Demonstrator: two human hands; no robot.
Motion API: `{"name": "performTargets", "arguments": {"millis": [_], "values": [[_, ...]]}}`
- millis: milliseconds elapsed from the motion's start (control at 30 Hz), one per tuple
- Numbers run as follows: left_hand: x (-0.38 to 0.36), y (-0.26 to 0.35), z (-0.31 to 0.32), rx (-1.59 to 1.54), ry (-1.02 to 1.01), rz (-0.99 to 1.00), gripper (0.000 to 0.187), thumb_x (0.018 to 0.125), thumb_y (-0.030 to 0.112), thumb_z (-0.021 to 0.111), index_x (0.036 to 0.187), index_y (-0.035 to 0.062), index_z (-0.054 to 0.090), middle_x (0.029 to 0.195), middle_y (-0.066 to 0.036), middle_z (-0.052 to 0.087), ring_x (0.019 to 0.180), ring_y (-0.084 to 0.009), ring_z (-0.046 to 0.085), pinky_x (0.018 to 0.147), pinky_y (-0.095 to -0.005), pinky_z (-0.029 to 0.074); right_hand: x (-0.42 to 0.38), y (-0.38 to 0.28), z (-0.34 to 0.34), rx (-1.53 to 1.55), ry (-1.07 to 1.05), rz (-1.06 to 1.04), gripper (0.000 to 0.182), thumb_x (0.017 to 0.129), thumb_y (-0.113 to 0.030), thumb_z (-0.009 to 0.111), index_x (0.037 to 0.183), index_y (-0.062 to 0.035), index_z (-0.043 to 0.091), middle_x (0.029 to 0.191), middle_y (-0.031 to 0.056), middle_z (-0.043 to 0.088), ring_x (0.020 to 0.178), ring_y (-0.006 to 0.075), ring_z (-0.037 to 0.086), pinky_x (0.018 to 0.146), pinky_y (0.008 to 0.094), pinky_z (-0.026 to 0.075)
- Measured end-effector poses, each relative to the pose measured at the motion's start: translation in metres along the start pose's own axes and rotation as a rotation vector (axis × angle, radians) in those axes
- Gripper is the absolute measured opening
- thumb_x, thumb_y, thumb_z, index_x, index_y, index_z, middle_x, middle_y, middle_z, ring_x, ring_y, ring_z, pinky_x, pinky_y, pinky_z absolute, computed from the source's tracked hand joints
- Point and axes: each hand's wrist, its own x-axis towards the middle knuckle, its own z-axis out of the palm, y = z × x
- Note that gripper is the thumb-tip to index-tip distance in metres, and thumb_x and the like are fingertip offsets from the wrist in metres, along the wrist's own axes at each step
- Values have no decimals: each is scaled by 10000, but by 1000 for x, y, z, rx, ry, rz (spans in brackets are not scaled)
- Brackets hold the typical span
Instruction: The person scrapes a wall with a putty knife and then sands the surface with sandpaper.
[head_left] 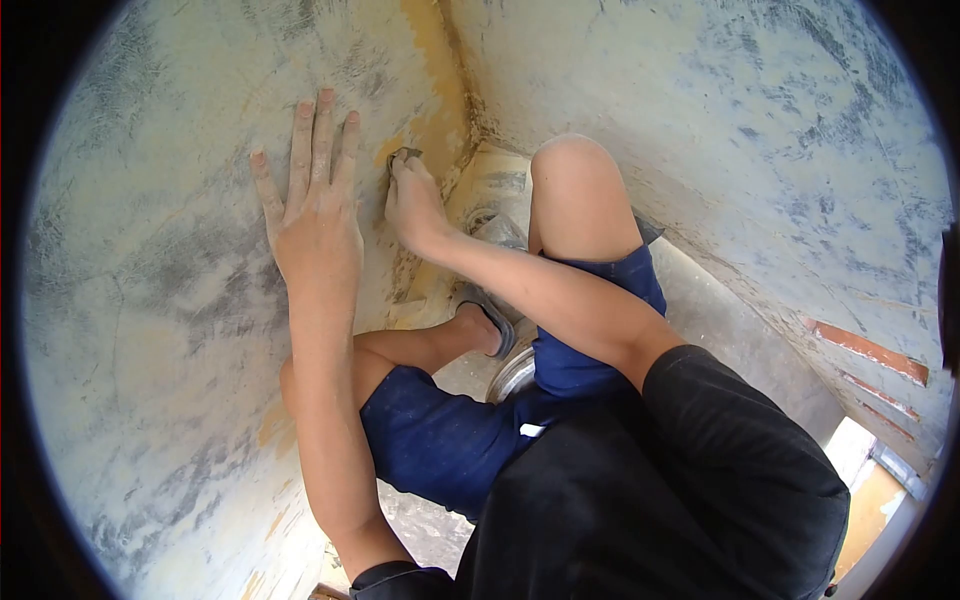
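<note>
My left hand (318, 225) rests against the left wall (180, 200), fingers spread and coated with pale dust. To its right, my right hand (414, 208) is closed, pressing a small dark grey piece that looks like folded sandpaper (404, 155) to the same wall near the corner. Most of that piece is hidden under the fingers. The wall is patchy white and grey, with a bare yellow-brown strip (440, 75) running along the corner just above my right hand.
My bent knees (575, 185) and a sandalled foot (488, 322) are below my arms. A round metal rim (513, 375) shows between my legs. The right wall (720, 110) rises close by, with red-brown exposed patches (868, 350) low down. A grey floor (710, 310) runs along its foot.
</note>
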Motion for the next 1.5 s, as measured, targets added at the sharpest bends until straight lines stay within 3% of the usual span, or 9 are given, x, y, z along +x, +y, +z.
{"name": "performTargets", "arguments": {"millis": [433,500,633,767,1000,1200,1267,1400,1500], "values": [[0,0,-2,20,-20,-9,841,832,-73,511,1583,300,446,1717,115,268,1579,-102,231,1320,-503,74,26,12,-1,-28,76,152,283,977,17,455,1170,159,604,1105,317,603,1056,462,607,931,502,492],[-1,0,0,19,-21,-5,842,831,-74,510,1583,298,445,1716,115,268,1579,-101,230,1320,-503,72,-2,5,7,-23,61,-69,263,969,10,470,1132,152,621,1093,313,612,1038,470,610,923,500,496],[0,0,-1,-8,-9,-2,839,833,-74,510,1585,292,443,1716,115,268,1580,-103,228,1323,-500,69,31,9,-8,-51,84,103,250,949,37,492,1119,157,631,1066,313,607,1031,483,600,918,502,491],[0,1,-3,38,-20,3,822,844,-59,515,1585,289,443,1717,112,266,1579,-104,229,1323,-495,72,-2,5,10,-63,89,-61,269,933,58,468,1137,169,602,1076,311,592,1047,480,588,916,511,484],[-3,-1,-1,4,1,9,813,837,-28,554,1578,291,457,1719,112,262,1581,-100,224,1319,-489,89,11,6,0,-12,117,30,278,953,54,469,1172,172,591,1054,306,576,1013,470,583,904,499,485],[-1,-2,-1,10,5,2,802,839,-19,559,1573,288,465,1718,112,266,1579,-103,231,1317,-491,112,17,4,-9,-25,49,29,361,981,32,440,1286,186,558,1062,322,572,987,470,590,902,477,497],[-1,-1,0,-18,21,14,799,840,-22,557,1572,287,466,1717,112,268,1578,-103,233,1317,-492,116,6,-1,-6,-79,-49,40,575,926,96,419,1497,157,387,1223,308,544,1120,483,573,984,485,486],[0,0,-2,13,2,5,801,843,-31,550,1574,285,462,1715,108,272,1576,-103,237,1318,-495,126,20,9,-11,-78,-75,63,582,927,89,425,1503,159,381,1244,298,549,1132,484,570,992,483,484],[-1,-1,-4,28,-8,2,811,837,-36,551,1575,286,459,1714,109,274,1575,-103,238,1319,-497,126,21,14,-3,-83,84,72,336,991,39,427,1262,159,588,1070,313,579,1016,462,589,895,464,490]]}}
